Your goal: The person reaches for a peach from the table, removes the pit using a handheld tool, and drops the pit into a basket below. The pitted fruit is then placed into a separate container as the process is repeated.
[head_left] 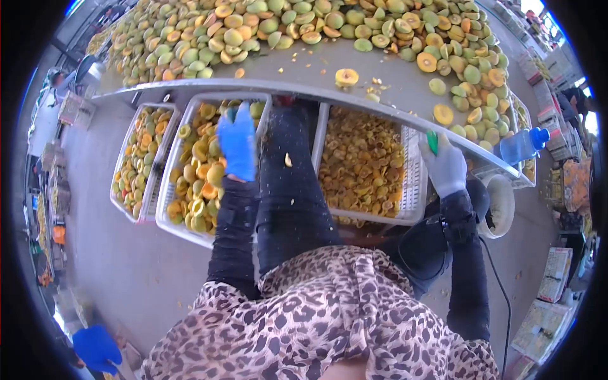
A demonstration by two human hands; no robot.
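Blue-gloved left hand [237,142], blurred, in front of table [285,63], above crate [187,231] of fruit halves [200,171]; two fingers look parted, cannot tell if anything is pinched. White-gloved right hand [444,166] close to table's edge, fingers curled round green handle [432,142]. More halves heaped on table; crate of scraps [413,171] below it. Probably best: green handle away from blue glove, left palm low over crate, any release gentle.
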